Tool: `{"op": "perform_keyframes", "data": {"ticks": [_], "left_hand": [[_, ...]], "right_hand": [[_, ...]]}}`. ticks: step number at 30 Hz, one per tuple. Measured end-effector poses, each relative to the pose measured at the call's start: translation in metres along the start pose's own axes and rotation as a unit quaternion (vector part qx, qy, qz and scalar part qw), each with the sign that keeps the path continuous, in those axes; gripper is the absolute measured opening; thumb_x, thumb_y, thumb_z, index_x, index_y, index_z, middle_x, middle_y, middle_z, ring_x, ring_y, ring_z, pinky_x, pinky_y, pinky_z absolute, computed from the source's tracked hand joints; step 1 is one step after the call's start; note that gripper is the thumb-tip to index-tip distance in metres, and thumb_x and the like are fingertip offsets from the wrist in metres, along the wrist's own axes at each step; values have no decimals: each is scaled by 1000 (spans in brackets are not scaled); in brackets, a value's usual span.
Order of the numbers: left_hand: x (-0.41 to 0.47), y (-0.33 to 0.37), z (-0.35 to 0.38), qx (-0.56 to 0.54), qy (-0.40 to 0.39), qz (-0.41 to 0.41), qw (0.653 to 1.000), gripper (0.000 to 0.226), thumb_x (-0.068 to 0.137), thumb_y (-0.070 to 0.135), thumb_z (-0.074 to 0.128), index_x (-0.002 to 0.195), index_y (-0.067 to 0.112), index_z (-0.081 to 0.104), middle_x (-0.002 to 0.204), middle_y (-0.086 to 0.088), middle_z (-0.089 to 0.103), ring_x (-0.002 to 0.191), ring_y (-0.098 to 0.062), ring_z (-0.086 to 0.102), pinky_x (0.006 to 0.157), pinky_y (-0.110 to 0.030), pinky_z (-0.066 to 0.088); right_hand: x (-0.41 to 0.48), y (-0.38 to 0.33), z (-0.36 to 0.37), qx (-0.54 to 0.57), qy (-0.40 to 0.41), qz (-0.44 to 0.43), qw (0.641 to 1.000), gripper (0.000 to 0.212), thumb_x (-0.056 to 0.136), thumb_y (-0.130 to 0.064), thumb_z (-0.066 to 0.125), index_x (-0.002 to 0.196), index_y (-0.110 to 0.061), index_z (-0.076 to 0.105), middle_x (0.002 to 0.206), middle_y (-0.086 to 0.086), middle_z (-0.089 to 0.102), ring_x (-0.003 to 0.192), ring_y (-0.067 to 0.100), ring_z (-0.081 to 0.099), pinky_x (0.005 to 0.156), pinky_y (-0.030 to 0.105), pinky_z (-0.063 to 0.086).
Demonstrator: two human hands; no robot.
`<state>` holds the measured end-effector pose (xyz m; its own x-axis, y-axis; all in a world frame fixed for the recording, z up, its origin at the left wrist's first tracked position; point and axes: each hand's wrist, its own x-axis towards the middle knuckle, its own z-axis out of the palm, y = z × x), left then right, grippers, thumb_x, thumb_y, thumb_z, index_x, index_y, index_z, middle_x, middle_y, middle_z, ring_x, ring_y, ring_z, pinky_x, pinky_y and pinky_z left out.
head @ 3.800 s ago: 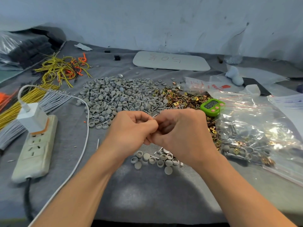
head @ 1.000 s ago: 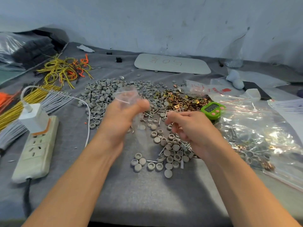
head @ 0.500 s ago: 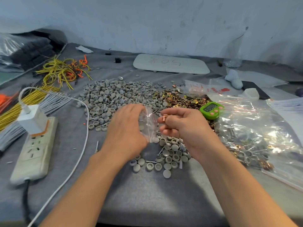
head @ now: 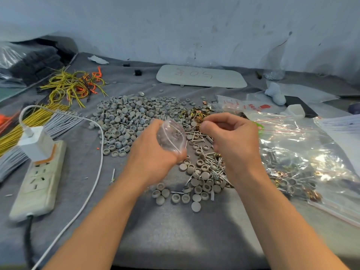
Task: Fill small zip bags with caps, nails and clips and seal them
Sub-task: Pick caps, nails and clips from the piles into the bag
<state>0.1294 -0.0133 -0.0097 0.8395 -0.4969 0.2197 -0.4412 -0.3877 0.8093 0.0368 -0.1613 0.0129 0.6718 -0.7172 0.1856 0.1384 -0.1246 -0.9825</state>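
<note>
— where do we find the small zip bag (head: 171, 136)?
— at the middle of the frame, lifted off the bench (head: 175, 236). our left hand (head: 153, 154) grips it from the left, fingers curled round its lower part. we make out a few grey shapes through the plastic, too blurred to name.
— and our right hand (head: 233, 139)?
— just right of the bag, near it but not touching. its fingers are curled in, and the thumb meets the fingertips (head: 204, 126) close to the bag's top edge. whether anything is pinched there we cannot tell.
— so the hands are apart?
— yes, apart, with only the left one clamped on the bag.
— what lies under them?
— a wide heap of grey caps (head: 126, 117) fills the upper middle, and a smaller heap spreads below the hands toward the lower middle. nails (head: 196, 136) are scattered between the hands and among the nearer caps. gold clips (head: 194, 114) sit just above the right hand.
— and round the edges?
— at right a large zip bag (head: 303, 152) lies flat, with caps, nails and clips showing through it. at left a power strip (head: 39, 180) carries a white charger (head: 37, 143), and its cable (head: 98, 152) runs down to the bottom edge. yellow and orange wires (head: 68, 86) tangle at upper left. a pale board (head: 200, 76) lies at top centre, near the wall.
</note>
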Motion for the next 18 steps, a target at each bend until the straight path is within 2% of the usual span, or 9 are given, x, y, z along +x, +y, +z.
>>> {"op": "perform_keyframes", "data": {"ticks": [2, 4, 5, 6, 8, 10, 12, 15, 18], "left_hand": [[5, 2, -5, -136, 43, -31, 989, 40, 71, 31, 90, 97, 40, 62, 94, 22, 71, 79, 2, 68, 61, -17, 51], [10, 3, -13, -229, 156, -33, 960, 38, 69, 28, 89, 96, 34, 62, 88, 18, 71, 75, 2, 66, 64, -21, 53], [11, 3, -18, -227, 220, -27, 948, 41, 66, 31, 87, 98, 32, 61, 88, 14, 69, 77, -1, 66, 67, -27, 55], [11, 2, -22, -184, 280, -11, 942, 44, 65, 34, 85, 101, 31, 59, 93, 13, 67, 82, -6, 66, 73, -34, 57], [9, -2, -25, 21, 348, 74, 934, 47, 70, 29, 82, 110, 25, 57, 107, 5, 63, 98, -18, 61, 87, -41, 52], [7, -6, -20, 215, 321, 146, 911, 46, 73, 15, 77, 115, 16, 58, 118, -7, 61, 111, -29, 54, 99, -40, 43], [8, -11, -12, 294, 218, 135, 921, 48, 72, 7, 77, 117, 12, 58, 122, -9, 59, 117, -31, 50, 106, -41, 38], [6, -18, -4, 336, 91, 81, 934, 57, 75, 15, 81, 126, 15, 55, 131, -3, 55, 125, -26, 46, 114, -41, 32], [5, -25, -3, 324, 80, 63, 940, 61, 79, 31, 83, 131, 18, 54, 131, 0, 56, 124, -23, 47, 113, -38, 31]], "right_hand": [[8, 2, -13, -9, 44, 37, 998, 21, 77, -5, 84, 76, -26, 82, 72, -3, 76, 53, 5, 62, 52, 21, 50], [15, 6, -26, -106, 61, 60, 991, 22, 79, -5, 82, 74, -26, 81, 70, -7, 76, 58, 9, 67, 58, 26, 56], [19, 10, -31, -176, 55, 62, 981, 23, 82, -5, 80, 73, -26, 80, 70, -9, 76, 63, 9, 70, 59, 25, 58], [21, 13, -36, -247, 41, 59, 966, 26, 85, -5, 77, 74, -27, 80, 70, -11, 75, 67, 7, 71, 58, 19, 55], [24, 19, -44, -364, -2, 54, 930, 30, 89, -1, 70, 84, -29, 80, 81, -14, 75, 77, 3, 69, 58, 12, 47], [25, 23, -49, -431, -54, 69, 898, 39, 88, 5, 63, 97, -29, 79, 94, -9, 75, 89, 9, 69, 69, 18, 48], [23, 26, -49, -473, -102, 77, 872, 40, 87, 4, 63, 102, -30, 79, 99, -8, 75, 92, 12, 68, 73, 19, 48], [21, 26, -50, -503, -130, 58, 852, 26, 91, -10, 71, 96, -35, 78, 93, -9, 73, 73, 0, 61, 48, 3, 36], [22, 22, -51, -507, -138, 45, 850, 22, 90, -17, 76, 85, -38, 74, 83, -14, 71, 68, -2, 59, 42, 7, 35]]}}
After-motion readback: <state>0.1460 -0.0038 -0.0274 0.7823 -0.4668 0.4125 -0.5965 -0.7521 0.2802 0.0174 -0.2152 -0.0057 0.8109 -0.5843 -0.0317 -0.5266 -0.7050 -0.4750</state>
